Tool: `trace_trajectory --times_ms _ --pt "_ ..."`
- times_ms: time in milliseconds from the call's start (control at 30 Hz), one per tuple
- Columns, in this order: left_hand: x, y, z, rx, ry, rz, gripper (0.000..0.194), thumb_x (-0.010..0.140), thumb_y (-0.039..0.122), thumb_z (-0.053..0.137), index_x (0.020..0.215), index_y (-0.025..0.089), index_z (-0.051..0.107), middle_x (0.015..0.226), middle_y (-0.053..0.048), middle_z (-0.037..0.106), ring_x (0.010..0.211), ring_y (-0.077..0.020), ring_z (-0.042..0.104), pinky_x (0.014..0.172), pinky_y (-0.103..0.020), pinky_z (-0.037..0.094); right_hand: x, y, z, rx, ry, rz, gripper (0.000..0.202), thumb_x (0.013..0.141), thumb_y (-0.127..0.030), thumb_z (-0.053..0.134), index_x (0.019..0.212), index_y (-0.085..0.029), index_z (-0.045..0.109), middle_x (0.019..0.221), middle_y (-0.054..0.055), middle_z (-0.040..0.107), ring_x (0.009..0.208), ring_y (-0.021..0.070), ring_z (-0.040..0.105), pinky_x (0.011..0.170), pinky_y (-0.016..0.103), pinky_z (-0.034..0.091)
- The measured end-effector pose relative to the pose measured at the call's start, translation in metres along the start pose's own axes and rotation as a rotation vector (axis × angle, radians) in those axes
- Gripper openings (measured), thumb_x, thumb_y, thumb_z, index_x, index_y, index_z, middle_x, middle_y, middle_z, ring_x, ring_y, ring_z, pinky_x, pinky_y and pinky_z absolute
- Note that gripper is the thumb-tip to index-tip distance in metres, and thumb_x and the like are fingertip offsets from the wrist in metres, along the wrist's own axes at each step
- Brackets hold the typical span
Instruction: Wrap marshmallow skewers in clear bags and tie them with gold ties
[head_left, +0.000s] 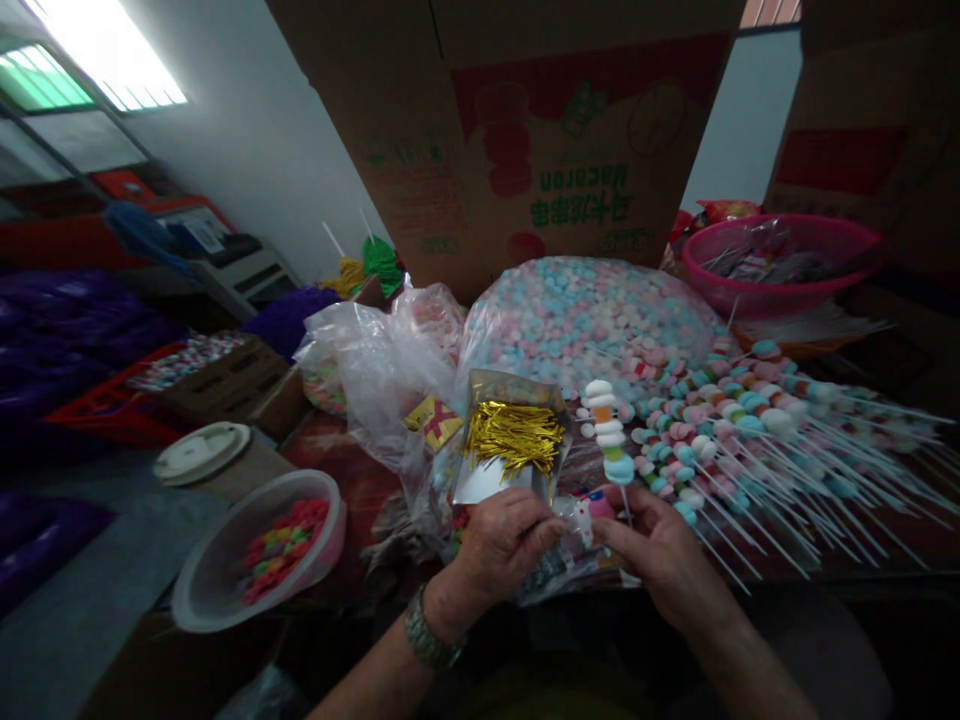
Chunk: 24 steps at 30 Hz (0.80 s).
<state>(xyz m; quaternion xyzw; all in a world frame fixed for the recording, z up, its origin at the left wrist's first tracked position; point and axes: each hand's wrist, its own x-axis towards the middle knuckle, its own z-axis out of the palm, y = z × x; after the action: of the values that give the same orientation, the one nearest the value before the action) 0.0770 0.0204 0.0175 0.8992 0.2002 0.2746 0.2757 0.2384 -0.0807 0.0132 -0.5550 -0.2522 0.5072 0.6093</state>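
My right hand is closed, thumb and fingers pinching the white stick of a marshmallow skewer. The skewer stands nearly upright, with white, orange, yellow and blue pieces. Between my hands lies a clear printed plastic bag with pink and blue on it. The fingers of my left hand are pinched together at this bag's left edge; the wrist wears a watch. Just beyond that hand sits an open box of gold twist ties. Many finished marshmallow skewers are heaped to the right, their sticks pointing toward me.
A large clear sack of pastel marshmallows sits behind, before a tall cardboard box. On the left are a bowl of colourful candies and a lidded tub. A pink basin holding wrappers stands back right.
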Motion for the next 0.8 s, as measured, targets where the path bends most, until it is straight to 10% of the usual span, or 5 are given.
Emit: trace_trajectory --times_ms 300,800 --pt "-0.007 0.003 0.004 -0.224 -0.065 -0.279 0.018 0.082 0.03 0.054 0.074 0.015 0.061 0.062 -0.001 0.061 0.057 -0.0108 0.053 0.054 -0.019 0.041 0.005 0.019 -0.002 -0.078 0.092 -0.082 0.036 0.07 -0.048 0.065 0.058 -0.017 0.05 0.048 -0.007 0.039 0.042 0.0056 0.032 0.04 0.018 0.03" --pt "-0.001 -0.003 -0.034 -0.131 0.035 0.074 0.023 0.09 0.026 0.042 0.082 0.016 0.062 0.073 -0.005 0.065 0.071 -0.0155 0.058 0.071 -0.029 0.043 -0.029 -0.026 -0.103 -1.064 0.038 -0.874 0.02 0.084 -0.019 0.051 0.099 -0.021 0.063 0.087 0.006 0.065 0.079 0.0162 0.064 0.068 0.022 0.052"
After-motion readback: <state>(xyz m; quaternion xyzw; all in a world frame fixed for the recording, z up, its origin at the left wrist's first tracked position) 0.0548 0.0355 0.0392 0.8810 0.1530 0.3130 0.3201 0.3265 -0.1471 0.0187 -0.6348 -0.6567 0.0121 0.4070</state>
